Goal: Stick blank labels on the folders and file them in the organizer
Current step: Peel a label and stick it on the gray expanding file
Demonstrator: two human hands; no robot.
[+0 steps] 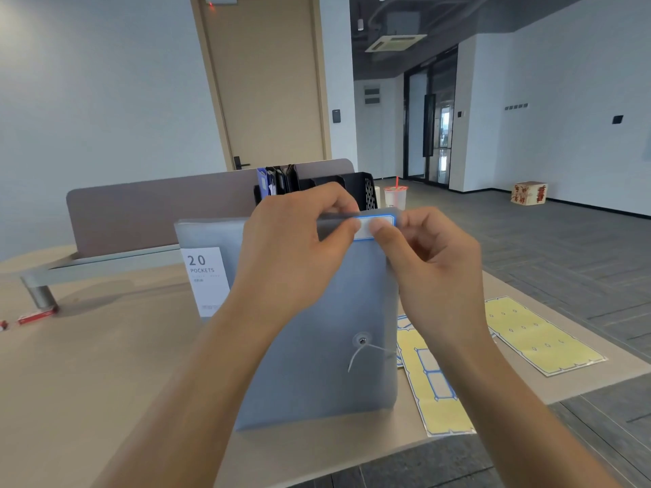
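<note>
Grey folder (317,329) stands upright so we can smooth the label (375,225) on top; left hand (292,248) pinches its edge, right hand (433,262) thumb presses.

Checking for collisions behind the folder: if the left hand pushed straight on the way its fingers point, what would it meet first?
Past the grey folder it grips, the left hand would probably meet the black organizer first, directly behind; the gap between them is hard to judge.

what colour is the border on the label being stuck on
Blue, around a white label at the folder's top edge; head view.
</note>
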